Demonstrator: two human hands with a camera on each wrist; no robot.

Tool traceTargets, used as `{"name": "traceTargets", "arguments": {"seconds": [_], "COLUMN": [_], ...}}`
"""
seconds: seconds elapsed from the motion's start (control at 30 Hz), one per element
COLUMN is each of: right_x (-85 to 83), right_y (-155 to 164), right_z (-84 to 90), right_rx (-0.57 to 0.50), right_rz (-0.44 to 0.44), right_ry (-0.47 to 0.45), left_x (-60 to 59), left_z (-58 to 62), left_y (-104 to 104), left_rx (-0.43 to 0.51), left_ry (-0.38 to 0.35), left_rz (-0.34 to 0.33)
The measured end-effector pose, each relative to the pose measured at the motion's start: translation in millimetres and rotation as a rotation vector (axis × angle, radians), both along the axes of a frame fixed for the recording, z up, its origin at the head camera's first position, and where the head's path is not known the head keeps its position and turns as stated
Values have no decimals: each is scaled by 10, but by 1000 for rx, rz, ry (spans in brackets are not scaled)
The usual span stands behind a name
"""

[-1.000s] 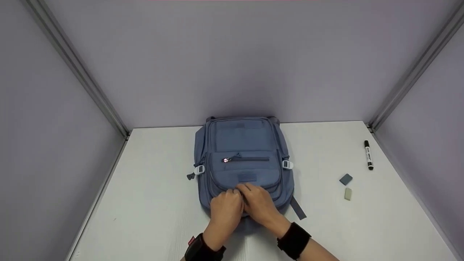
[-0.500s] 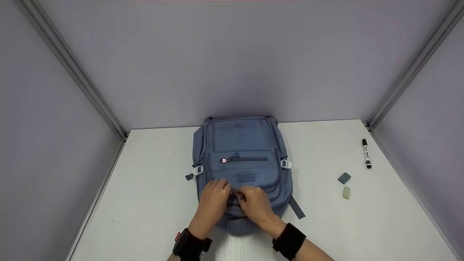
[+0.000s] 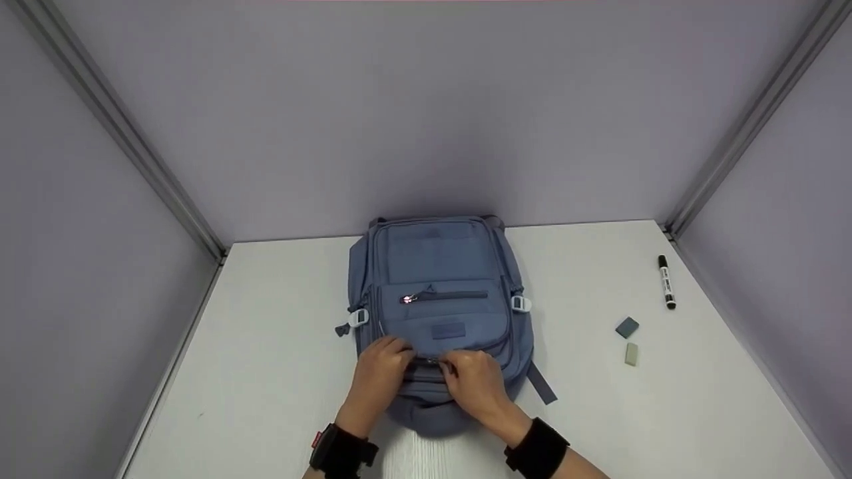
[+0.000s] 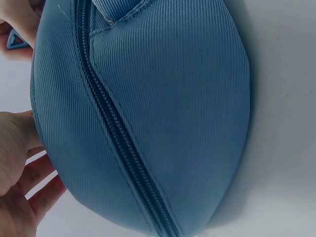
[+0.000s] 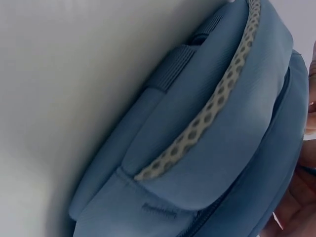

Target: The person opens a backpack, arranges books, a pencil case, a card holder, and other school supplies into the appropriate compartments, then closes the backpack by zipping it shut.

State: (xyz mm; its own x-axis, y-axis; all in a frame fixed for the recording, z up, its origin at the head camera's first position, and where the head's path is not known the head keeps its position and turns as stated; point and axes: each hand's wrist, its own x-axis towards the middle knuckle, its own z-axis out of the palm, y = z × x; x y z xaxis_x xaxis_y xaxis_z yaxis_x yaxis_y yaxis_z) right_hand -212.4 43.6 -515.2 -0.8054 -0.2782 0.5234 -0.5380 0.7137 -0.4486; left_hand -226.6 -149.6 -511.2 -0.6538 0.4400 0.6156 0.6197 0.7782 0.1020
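Observation:
A blue backpack (image 3: 439, 253) lies on the white table, its near end toward me. At that end my left hand (image 3: 381, 372) grips the edge of the fabric by a front pocket's zipper; in the left wrist view its fingers (image 4: 45, 195) lie behind the bag's blue side. Close to its right, my right hand (image 3: 474, 382) pinches a zipper pull. That blue triangular zipper pull (image 4: 17, 41) shows between fingers in the left wrist view. A dark strip of zipper (image 3: 426, 362) runs between both hands. The right wrist view shows the bag's shoulder strap (image 5: 232, 143) with mesh edging.
To the right on the white table (image 3: 586, 412) lie a black-and-white marker (image 3: 666, 283), a dark blue-green block (image 3: 627, 326) and a pale green block (image 3: 631, 354). Grey panels (image 3: 426, 113) enclose the back and sides. A loose strap (image 3: 542, 384) sticks out beside the backpack.
My hands, earlier together at the near middle of the backpack, have drawn apart. The left hand has moved left and the zipper strip between them now shows. The view has shifted slightly.

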Motion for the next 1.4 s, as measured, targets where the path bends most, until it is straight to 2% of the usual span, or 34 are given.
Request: {"name": "traceTargets", "arguments": {"seconds": [0.33, 0.57, 0.77, 0.9, 1.17, 1.4], "right_x": [3, -19, -35, -21, -2, -8], "right_y": [194, 503, 647, 633, 593, 591], "right_z": [9, -10, -38, -35, 2, -26], "right_rx": [2, 19, -1, -33, -159, -170], "right_rz": [-45, -147, -196, -196, -177, -144], "right_ry": [32, 30, 32, -15, -180, -185], "left_x": [-3, 22, 29, 33, 11, -34], "left_z": [-70, -84, -85, -72, -49, -11], "left_y": [-34, -42, -27, 36, 189, 216], "left_rx": [26, 22, 33, 30, -9, -37], "left_ry": [11, 20, -14, -49, -73, -71], "left_rz": [-6, 4, 33, 38, -34, -50]}}
